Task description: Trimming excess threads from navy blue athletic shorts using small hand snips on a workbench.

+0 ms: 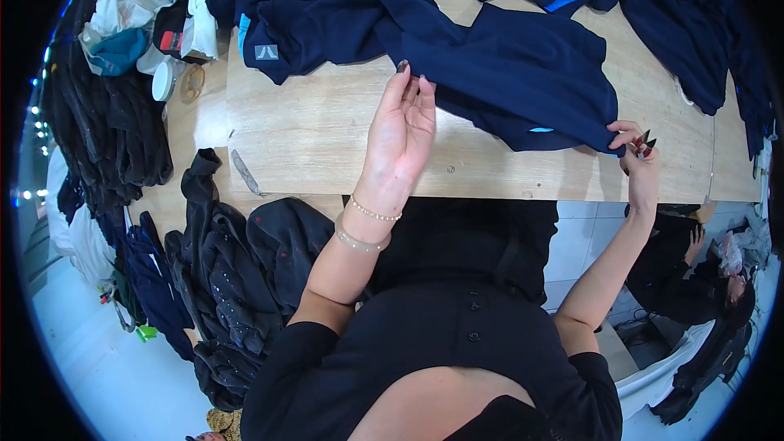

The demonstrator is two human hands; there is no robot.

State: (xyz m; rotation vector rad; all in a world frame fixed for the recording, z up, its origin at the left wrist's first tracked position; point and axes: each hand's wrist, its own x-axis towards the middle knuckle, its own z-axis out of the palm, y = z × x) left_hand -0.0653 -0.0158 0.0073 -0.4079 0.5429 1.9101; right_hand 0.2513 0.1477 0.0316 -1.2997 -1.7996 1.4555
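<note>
A navy garment (523, 65) with light-blue trim lies partly bunched across the wooden table, one long panel stretched to the right. My left hand (403, 126), palm up, pinches its near edge between thumb and fingers. At the panel's right end, my right hand (637, 155) grips the lower corner of the cloth. Two small dark, pointed tips with some red stick out among the right fingers; they look like small thread snips, though most of that thing is hidden. A grey square patch (266, 52) shows on the garment's left part.
More navy garments (678, 41) lie at the far right. Dark clothes are piled at the left (102, 114) and near left (229, 278). White bags (126, 12) and a round white container (166, 80) stand at the back left. Another person (690, 269) is at the lower right.
</note>
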